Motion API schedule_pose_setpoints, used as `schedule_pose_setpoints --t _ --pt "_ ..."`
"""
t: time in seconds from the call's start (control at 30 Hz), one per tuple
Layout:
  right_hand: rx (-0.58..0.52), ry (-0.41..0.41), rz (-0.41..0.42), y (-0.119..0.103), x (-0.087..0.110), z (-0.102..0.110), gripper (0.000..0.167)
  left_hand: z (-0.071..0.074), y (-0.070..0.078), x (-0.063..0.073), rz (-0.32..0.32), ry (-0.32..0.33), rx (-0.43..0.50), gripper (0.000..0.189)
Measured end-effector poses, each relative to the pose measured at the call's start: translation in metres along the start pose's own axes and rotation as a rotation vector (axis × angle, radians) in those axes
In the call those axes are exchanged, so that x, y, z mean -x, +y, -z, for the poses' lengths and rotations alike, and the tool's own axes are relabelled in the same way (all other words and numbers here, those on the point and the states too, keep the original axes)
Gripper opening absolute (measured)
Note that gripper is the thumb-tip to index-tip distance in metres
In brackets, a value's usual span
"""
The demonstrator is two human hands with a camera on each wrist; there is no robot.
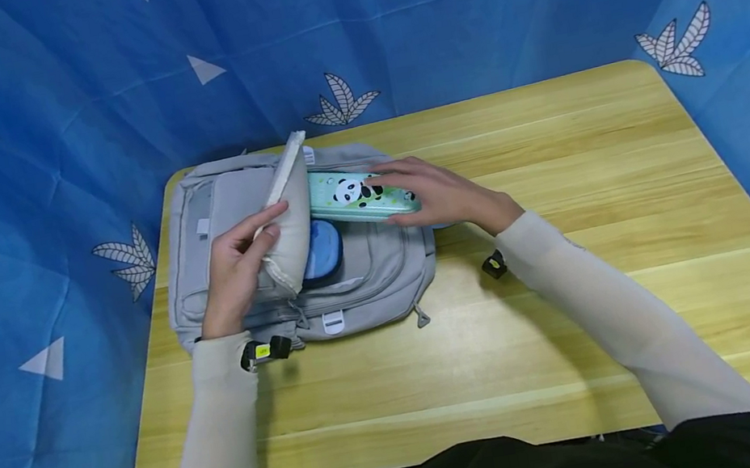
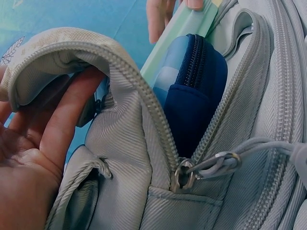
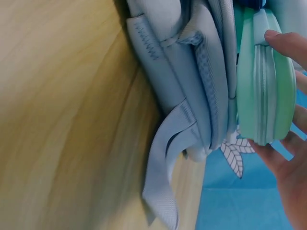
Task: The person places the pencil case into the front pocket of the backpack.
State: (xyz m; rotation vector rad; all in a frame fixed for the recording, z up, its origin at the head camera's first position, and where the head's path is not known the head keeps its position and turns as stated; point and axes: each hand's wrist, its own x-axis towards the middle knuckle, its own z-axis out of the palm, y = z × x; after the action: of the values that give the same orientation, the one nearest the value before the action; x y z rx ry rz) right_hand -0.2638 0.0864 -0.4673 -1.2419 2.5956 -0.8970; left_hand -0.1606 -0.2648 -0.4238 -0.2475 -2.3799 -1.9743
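A grey backpack point(image 1: 379, 258) lies on its back on the table, its front pocket unzipped. With thumb and fingers, my left hand point(image 1: 239, 259) grips the pocket's front flap point(image 1: 295, 222) and holds it raised; in the left wrist view, fingers reach inside its edge. My right hand point(image 1: 438, 191) holds a mint-green pencil case point(image 1: 332, 196) with a panda print, partly in the pocket opening. The thumb presses the zipped side of the case point(image 3: 261, 96) in the right wrist view. Beside it in the pocket sits a blue zipped pouch point(image 1: 322, 249), its lower part hidden.
The backpack rests on the left part of a light wooden table point(image 1: 579, 316). A zipper pull point(image 2: 211, 165) hangs at the pocket's corner. A loose grey strap point(image 3: 168, 177) sticks out from the bag. Behind the table hangs a blue patterned cloth point(image 1: 430, 21).
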Motion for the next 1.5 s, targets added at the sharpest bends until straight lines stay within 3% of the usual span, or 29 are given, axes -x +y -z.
schedule_pose_setpoints --t 0.43,0.73,1.5 --pt "-0.041 0.008 -0.056 0.012 0.019 0.000 0.075 0.001 0.000 0.001 -0.002 0.000 0.003 0.034" --pt "-0.064 0.065 -0.076 0.016 0.029 -0.002 0.082 0.001 0.000 0.000 -0.003 -0.004 0.005 0.034" --pt "-0.150 0.186 -0.100 0.015 0.031 0.000 0.071 0.001 -0.001 0.000 -0.012 -0.004 0.021 0.033"
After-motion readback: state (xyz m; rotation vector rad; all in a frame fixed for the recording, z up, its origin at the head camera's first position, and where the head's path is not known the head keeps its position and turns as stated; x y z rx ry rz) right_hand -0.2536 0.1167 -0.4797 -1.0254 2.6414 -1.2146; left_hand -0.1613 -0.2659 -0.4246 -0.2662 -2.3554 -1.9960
